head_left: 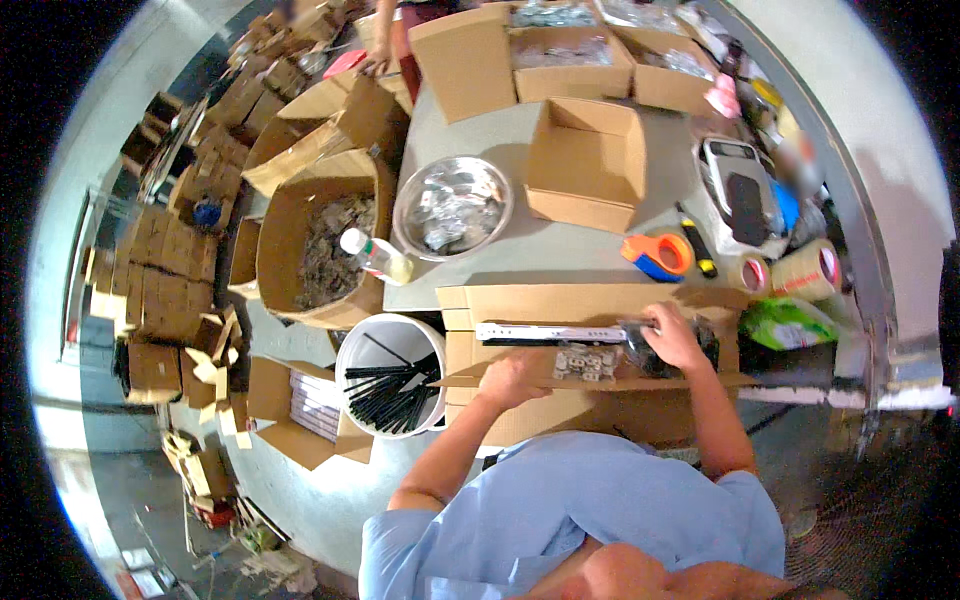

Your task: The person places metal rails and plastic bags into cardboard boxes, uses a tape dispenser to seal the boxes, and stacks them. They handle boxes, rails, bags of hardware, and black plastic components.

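Head view, looking down past a blue shirt. Left hand [512, 378] curled loosely at the near rim of a flat cardboard box [500, 300] at the near edge of the tabletop [560, 245], touching the cardboard beside a cluster of small metal brackets [587, 362]; closed or merely resting, cannot tell. Right hand [676, 338] pressed down on a dark plastic bag of parts [650, 358], fingers bent around its top, seemingly gripping it. Just beyond both hands, a long metal drawer slide [550, 332] lying across the same box, parallel to the near edge.

Risks, as a judgement: brackets loose near the box's lip, easily knocked off toward the lap or floor by a wrist sweep; bag possibly spilling if lifted by one corner; slide liable to roll off if the box flexes under pressure.

Containers: white bucket [392, 372] off the near-left corner, holding black rods or strips. Large open carton [318, 240] off the left edge, filled with greyish hardware, a plastic bottle [375, 256] lying at its rim. Round metal bowl [452, 207] toward the middle left, heaped with small silvery packets. Open cardboard box [587, 162] mid-tabletop, contents not visible. Orange tape dispenser [658, 255] and tape rolls [800, 268] toward the right edge.
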{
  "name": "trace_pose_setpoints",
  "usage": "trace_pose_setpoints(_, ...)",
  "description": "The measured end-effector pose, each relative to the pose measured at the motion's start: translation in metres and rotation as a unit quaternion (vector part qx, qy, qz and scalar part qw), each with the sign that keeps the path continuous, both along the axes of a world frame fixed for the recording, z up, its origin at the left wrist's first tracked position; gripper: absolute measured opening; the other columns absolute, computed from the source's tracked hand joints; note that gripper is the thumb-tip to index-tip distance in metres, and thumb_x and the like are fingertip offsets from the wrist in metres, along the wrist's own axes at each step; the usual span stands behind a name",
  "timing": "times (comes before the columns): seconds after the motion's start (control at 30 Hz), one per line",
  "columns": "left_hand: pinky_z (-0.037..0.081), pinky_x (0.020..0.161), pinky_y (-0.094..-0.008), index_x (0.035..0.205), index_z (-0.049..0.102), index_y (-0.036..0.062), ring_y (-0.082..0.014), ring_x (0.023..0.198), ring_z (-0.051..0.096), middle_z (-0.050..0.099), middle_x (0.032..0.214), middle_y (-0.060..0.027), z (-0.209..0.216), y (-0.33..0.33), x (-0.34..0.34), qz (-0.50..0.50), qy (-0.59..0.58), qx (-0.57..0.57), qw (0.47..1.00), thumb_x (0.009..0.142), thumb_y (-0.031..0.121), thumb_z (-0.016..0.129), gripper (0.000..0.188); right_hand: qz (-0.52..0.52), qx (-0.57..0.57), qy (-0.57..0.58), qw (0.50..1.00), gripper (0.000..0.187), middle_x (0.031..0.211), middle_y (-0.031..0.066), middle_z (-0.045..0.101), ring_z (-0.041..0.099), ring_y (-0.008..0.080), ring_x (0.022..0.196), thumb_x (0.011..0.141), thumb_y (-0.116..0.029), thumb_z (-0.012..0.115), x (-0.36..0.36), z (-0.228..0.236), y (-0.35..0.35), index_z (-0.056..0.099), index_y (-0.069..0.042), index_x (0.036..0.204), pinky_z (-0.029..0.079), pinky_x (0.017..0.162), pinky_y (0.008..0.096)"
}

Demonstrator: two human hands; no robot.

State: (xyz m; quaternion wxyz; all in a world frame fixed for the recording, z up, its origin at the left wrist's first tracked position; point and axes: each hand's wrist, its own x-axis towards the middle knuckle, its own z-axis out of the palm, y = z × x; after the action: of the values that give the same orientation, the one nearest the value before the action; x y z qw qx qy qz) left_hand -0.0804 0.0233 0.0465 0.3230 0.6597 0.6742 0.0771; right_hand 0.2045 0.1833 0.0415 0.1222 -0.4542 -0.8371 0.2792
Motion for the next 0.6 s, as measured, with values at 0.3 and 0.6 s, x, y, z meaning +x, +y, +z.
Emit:
trace_pose_setpoints(0.3, 0.048, 0.080, -0.0409, 0.120, 0.048, 0.0099, -0.0296, 0.095, 0.059, 0.059, 0.106, -0.0125, 0.014, -0.010, -0.007, -0.004, -0.033, 0.050, 0.998, 0.063, 0.037, 0.074, 0.068, -0.176, -0.660, 0.391, 0.617, 0.049, 0.102, 0.0211, 0.055, 0.059, 0.0337, 0.089, 0.086, -0.027, 0.058, -0.300, -0.014, 0.064, 0.035, -0.001, 0.121, 0.054, 0.079, 0.0424)
trace_pose_setpoints(0.6, 0.021, 0.105, -0.0534, 0.139, 0.027, 0.0217, -0.0368, 0.129, 0.023, 0.021, 0.142, -0.0123, 0.012, -0.016, -0.013, -0.022, 0.043, 0.166, 0.985, 0.060, 0.041, 0.075, 0.094, -0.084, -0.556, 0.403, 0.722, 0.024, 0.096, 0.0100, 0.061, 0.061, 0.0220, 0.082, 0.078, -0.008, 0.053, -0.255, -0.029, 0.062, 0.055, -0.003, 0.101, 0.055, 0.063, 0.0343)
